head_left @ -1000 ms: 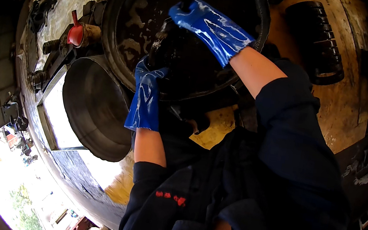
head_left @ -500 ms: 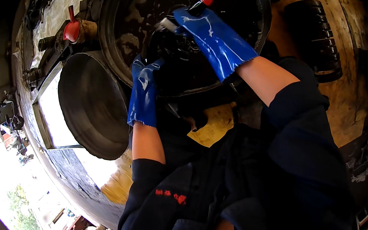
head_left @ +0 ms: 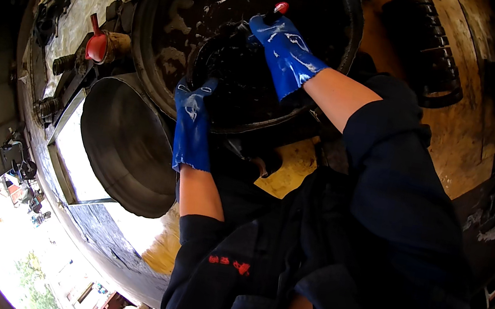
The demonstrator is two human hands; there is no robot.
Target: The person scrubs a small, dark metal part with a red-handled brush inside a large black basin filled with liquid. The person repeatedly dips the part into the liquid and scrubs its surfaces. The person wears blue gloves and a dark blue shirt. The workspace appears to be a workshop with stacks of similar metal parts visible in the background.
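Observation:
A wide, dark round basin (head_left: 145, 25) holds dark liquid with pale foam patches. My right hand (head_left: 286, 51), in a blue rubber glove, is closed around what looks like a brush (head_left: 281, 8) with a red-ended handle. The brush's working end is hard to make out against the liquid. On the near left side of the basin, my left hand (head_left: 192, 126), also blue-gloved, has its fingers at the edge of a dark curved part (head_left: 194, 60). That part lies partly in the liquid, its full shape unclear.
A large dark metal pan (head_left: 129, 145) leans left of the basin. Beyond it are a red funnel-like piece (head_left: 96, 46) and ribbed dark parts (head_left: 62, 65). A black ribbed cylinder (head_left: 425, 53) rests on the wooden surface (head_left: 469, 144) at right. Yellow material (head_left: 290, 169) hangs near my lap.
My right hand has shifted slightly right and nearer with the red-ended brush. The brush's whitish end, visible before, is no longer distinct. My left hand stays almost in place.

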